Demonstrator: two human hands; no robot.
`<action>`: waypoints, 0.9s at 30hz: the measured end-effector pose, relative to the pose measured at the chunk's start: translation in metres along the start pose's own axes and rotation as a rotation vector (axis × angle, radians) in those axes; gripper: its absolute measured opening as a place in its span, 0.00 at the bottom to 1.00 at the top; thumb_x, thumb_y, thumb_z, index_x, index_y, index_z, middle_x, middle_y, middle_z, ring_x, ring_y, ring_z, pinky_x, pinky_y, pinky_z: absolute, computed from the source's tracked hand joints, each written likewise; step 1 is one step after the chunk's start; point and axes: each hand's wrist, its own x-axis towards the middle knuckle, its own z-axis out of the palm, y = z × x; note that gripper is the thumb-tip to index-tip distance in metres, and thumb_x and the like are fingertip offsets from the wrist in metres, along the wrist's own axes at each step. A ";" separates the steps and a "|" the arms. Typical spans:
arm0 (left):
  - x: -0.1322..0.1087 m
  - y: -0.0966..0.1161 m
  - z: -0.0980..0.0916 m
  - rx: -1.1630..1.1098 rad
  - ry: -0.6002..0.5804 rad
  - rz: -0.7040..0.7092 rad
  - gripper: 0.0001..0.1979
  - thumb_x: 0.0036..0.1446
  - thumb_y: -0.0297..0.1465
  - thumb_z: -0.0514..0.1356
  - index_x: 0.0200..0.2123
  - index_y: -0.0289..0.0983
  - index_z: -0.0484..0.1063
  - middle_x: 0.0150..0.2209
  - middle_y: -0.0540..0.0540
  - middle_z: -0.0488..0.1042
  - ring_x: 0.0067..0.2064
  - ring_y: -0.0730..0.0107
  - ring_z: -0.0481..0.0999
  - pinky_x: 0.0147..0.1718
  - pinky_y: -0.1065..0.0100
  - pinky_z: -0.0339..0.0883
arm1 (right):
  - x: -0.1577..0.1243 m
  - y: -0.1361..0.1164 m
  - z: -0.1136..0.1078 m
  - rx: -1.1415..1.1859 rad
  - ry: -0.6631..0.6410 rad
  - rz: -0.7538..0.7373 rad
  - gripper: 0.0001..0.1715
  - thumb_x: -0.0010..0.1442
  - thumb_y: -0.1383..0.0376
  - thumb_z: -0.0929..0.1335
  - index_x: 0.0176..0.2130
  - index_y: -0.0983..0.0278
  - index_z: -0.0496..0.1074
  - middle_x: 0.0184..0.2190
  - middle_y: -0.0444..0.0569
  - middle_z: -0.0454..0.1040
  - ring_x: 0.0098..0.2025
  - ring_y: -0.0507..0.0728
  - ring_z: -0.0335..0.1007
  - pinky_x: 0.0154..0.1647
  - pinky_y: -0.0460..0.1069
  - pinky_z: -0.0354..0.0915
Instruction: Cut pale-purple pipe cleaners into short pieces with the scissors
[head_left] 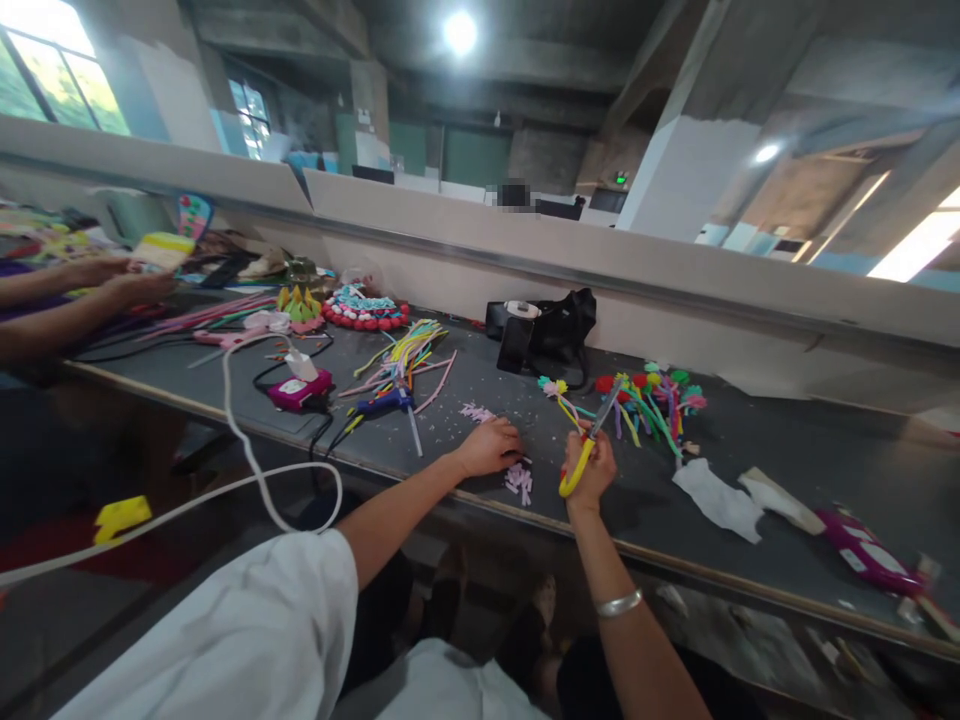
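Note:
My right hand [598, 470] is closed around the yellow handle of a pair of scissors [581, 462], whose blades point up and away from me. Just left of it, my left hand [491, 447] rests low over the dark table [442, 478], fingers bent down; whether they pinch anything is too small to tell. Short lilac pieces lie in a small pile [519, 482] beside its fingertips, near the table edge. More such pieces [477, 412] are scattered behind that hand.
Pipe cleaners [412, 350] and a blue glue gun [384, 402] lie left; colourful flowers [660, 395], a white cloth [720, 500] and a purple case [870, 555] lie right. A black bag [562, 325] stands behind. Another person's hands [142, 285] are far left. A white cable [240, 430] hangs over the edge.

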 end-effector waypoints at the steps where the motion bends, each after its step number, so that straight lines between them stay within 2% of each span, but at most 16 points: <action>1: 0.000 0.000 0.000 0.005 -0.010 0.001 0.08 0.58 0.34 0.58 0.35 0.39 0.78 0.32 0.45 0.74 0.38 0.66 0.70 0.40 0.65 0.58 | 0.000 0.000 0.000 -0.010 -0.003 -0.003 0.20 0.61 0.54 0.66 0.47 0.66 0.70 0.25 0.39 0.70 0.18 0.47 0.64 0.20 0.43 0.63; 4: 0.000 0.002 -0.001 0.028 -0.036 -0.003 0.09 0.59 0.33 0.58 0.35 0.39 0.78 0.33 0.45 0.74 0.39 0.65 0.70 0.40 0.65 0.58 | 0.000 -0.002 0.000 -0.040 -0.015 -0.021 0.18 0.64 0.57 0.66 0.48 0.66 0.69 0.39 0.47 0.73 0.34 0.51 0.72 0.34 0.49 0.70; 7: 0.002 0.004 -0.003 0.056 -0.065 -0.009 0.09 0.58 0.33 0.57 0.35 0.38 0.77 0.33 0.44 0.75 0.39 0.64 0.70 0.40 0.65 0.59 | 0.000 -0.004 0.000 -0.067 -0.023 -0.051 0.18 0.64 0.58 0.66 0.50 0.66 0.68 0.47 0.50 0.71 0.43 0.54 0.72 0.42 0.53 0.70; 9: 0.006 0.005 -0.005 0.069 -0.095 -0.010 0.08 0.57 0.31 0.58 0.35 0.38 0.77 0.33 0.43 0.75 0.39 0.63 0.71 0.39 0.64 0.59 | 0.001 -0.005 -0.001 -0.083 -0.021 -0.073 0.18 0.64 0.58 0.66 0.49 0.66 0.69 0.44 0.49 0.72 0.40 0.53 0.72 0.40 0.52 0.70; 11: 0.013 0.008 -0.007 0.076 -0.136 -0.010 0.06 0.54 0.30 0.59 0.32 0.36 0.78 0.31 0.41 0.76 0.38 0.61 0.72 0.39 0.63 0.59 | 0.001 -0.005 -0.002 -0.098 -0.016 -0.095 0.18 0.63 0.56 0.66 0.46 0.67 0.70 0.36 0.46 0.74 0.33 0.52 0.72 0.35 0.49 0.69; 13: 0.023 0.010 -0.009 0.074 -0.181 -0.011 0.04 0.50 0.27 0.61 0.28 0.35 0.77 0.28 0.39 0.76 0.35 0.59 0.73 0.38 0.61 0.60 | 0.001 -0.004 -0.003 -0.110 -0.012 -0.116 0.20 0.61 0.53 0.66 0.44 0.66 0.71 0.29 0.44 0.74 0.27 0.51 0.70 0.30 0.47 0.66; 15: 0.034 0.012 -0.009 0.056 -0.226 -0.012 0.02 0.45 0.25 0.63 0.23 0.34 0.76 0.25 0.38 0.76 0.32 0.58 0.73 0.37 0.59 0.60 | 0.001 -0.004 -0.003 -0.123 -0.011 -0.136 0.22 0.59 0.52 0.65 0.44 0.67 0.72 0.26 0.44 0.74 0.25 0.52 0.69 0.28 0.47 0.64; 18: 0.049 0.015 -0.008 -0.009 -0.272 -0.012 0.05 0.37 0.21 0.64 0.16 0.35 0.72 0.21 0.38 0.76 0.29 0.58 0.73 0.36 0.59 0.60 | 0.001 -0.004 -0.003 -0.146 -0.019 -0.171 0.24 0.58 0.52 0.64 0.45 0.68 0.73 0.29 0.47 0.76 0.26 0.52 0.69 0.29 0.47 0.64; 22: 0.058 0.011 -0.005 -0.156 -0.256 -0.048 0.09 0.32 0.18 0.63 0.12 0.36 0.68 0.17 0.41 0.74 0.27 0.60 0.73 0.32 0.62 0.61 | -0.003 -0.005 -0.002 -0.191 -0.051 -0.237 0.23 0.58 0.53 0.65 0.45 0.67 0.73 0.37 0.52 0.77 0.29 0.53 0.71 0.32 0.46 0.65; 25: 0.054 0.000 -0.008 -0.323 -0.196 -0.107 0.08 0.30 0.20 0.65 0.14 0.36 0.70 0.16 0.46 0.72 0.23 0.64 0.71 0.26 0.67 0.59 | -0.005 -0.006 -0.002 -0.231 -0.097 -0.290 0.22 0.59 0.55 0.65 0.46 0.66 0.73 0.40 0.53 0.77 0.32 0.53 0.73 0.36 0.47 0.66; 27: 0.050 -0.010 -0.012 -0.450 -0.110 -0.178 0.04 0.36 0.24 0.64 0.20 0.36 0.73 0.19 0.49 0.73 0.23 0.69 0.70 0.24 0.70 0.59 | -0.004 -0.005 -0.003 -0.263 -0.146 -0.317 0.21 0.59 0.56 0.65 0.47 0.66 0.73 0.41 0.52 0.77 0.33 0.53 0.74 0.37 0.47 0.67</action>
